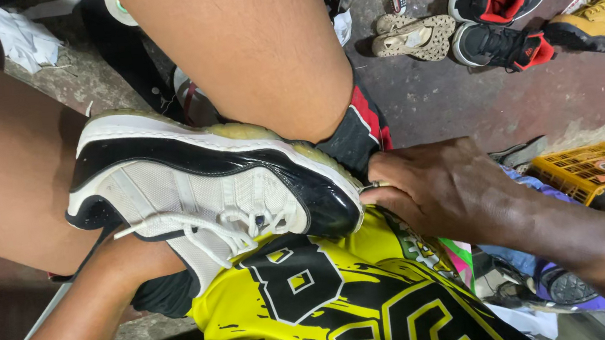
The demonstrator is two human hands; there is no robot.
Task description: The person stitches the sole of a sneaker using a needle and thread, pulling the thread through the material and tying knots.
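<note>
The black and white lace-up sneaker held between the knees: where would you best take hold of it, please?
Probably by the glossy black toe cap of the black and white sneaker, coming from the right hand side. The toe points that way and is exposed, while the left hand and knees cover the heel end.

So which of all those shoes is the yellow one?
The tan-yellow lace-up boot on the floor at the far right, beside the black-and-red sneakers. The white-and-black sneaker held by the hands is not yellow.

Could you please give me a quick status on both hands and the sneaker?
Left hand under white-and-black sneaker, grip hidden. Right hand pinching at its toe. Sneaker wedged between knees, nothing blocking.
</note>
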